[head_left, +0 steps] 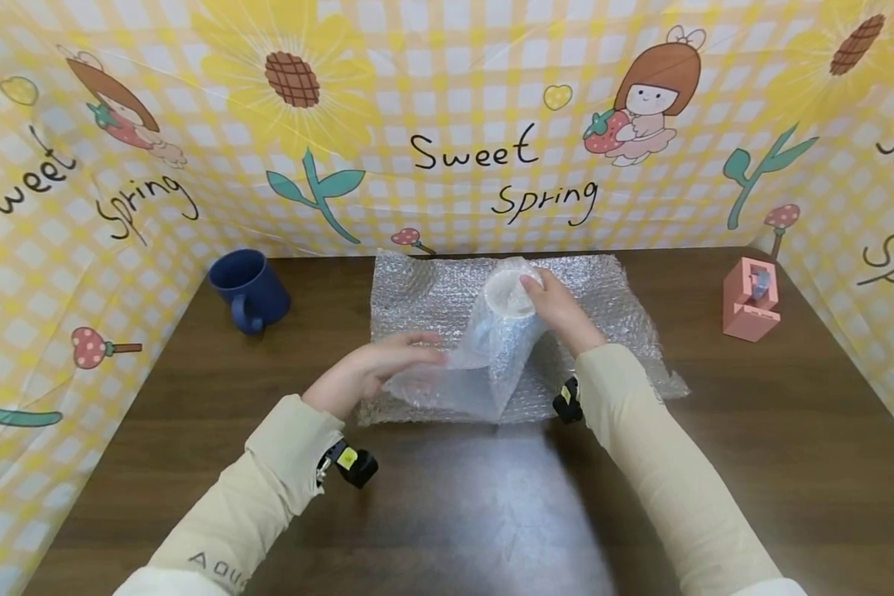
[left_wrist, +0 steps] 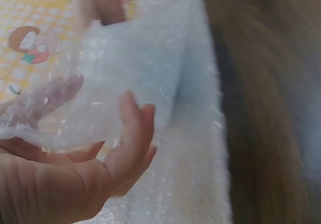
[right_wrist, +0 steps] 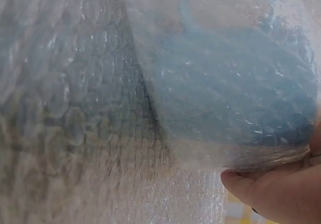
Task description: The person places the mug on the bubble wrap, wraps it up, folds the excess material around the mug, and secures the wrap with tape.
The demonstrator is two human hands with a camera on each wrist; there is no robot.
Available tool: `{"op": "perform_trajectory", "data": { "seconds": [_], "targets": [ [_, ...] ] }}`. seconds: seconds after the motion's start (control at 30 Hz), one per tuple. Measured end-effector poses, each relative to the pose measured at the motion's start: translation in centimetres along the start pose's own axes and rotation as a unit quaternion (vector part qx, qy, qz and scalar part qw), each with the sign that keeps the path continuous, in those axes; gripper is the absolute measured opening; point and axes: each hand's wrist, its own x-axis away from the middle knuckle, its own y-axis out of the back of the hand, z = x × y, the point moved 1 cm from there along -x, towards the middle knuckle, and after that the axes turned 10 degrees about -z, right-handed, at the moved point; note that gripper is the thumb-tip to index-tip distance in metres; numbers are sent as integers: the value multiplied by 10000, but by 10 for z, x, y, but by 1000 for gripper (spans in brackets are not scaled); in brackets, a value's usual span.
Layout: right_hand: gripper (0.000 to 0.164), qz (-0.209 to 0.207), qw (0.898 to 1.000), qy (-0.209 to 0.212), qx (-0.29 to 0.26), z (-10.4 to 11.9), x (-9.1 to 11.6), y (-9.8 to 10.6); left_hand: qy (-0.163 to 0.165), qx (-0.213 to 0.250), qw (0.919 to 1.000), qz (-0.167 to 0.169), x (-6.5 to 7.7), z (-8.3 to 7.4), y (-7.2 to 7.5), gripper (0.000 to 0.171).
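A light blue mug (right_wrist: pixel 235 83) shows through a layer of bubble wrap (right_wrist: pixel 75 73) in the right wrist view, its handle toward the top. My right hand (head_left: pixel 560 310) grips the round upper end of this wrapped mug (head_left: pixel 508 310), which leans over the sheet. Loose wrap hangs from its lower left side. There my left hand (head_left: pixel 383 364) reaches in with fingers extended against the loose flap (head_left: pixel 447 389). From the left wrist, the thumb of that hand (left_wrist: pixel 75 184) appears behind the clear film, spread apart from the fingers.
Bubble wrap sheeting (head_left: pixel 410 290) lies flat under the mug on the dark wooden table (head_left: pixel 447 513). A dark blue mug (head_left: pixel 249 290) stands at the back left. At the right is a pink tape dispenser (head_left: pixel 749 302). A patterned yellow cloth (head_left: pixel 462 99) borders the table.
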Motion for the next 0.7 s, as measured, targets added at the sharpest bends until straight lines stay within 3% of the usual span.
{"op": "perform_trajectory", "data": {
  "seconds": [0.1, 0.17, 0.33, 0.4, 0.5, 0.6, 0.7],
  "targets": [
    [56, 16, 10000, -45, -63, 0, 1, 1, 63, 269, 9995, -143, 1, -8, 4, 59],
    [56, 43, 9999, -82, -104, 0, 1, 1, 29, 771, 9969, -137, 1, -13, 5, 52],
    [56, 73, 9998, -105, -155, -2, 0, 0, -330, 2239, 9741, 1, -4, -22, 2, 37],
    [56, 60, 9998, -79, -148, -2, 0, 0, -428, 2384, 9702, -95, -6, -23, -1, 38],
    [57, 77, 9999, -46, -87, -1, 1, 0, -693, 2096, 9751, -224, -9, -24, -5, 38],
    [59, 90, 9999, -35, -28, -1, 1, 0, -1296, 1180, 9841, -282, -10, -26, -9, 45],
    [58, 68, 9999, -61, -66, -1, 1, 0, -2062, 14, 9764, -642, -14, -29, -14, 39]
  ]
}}
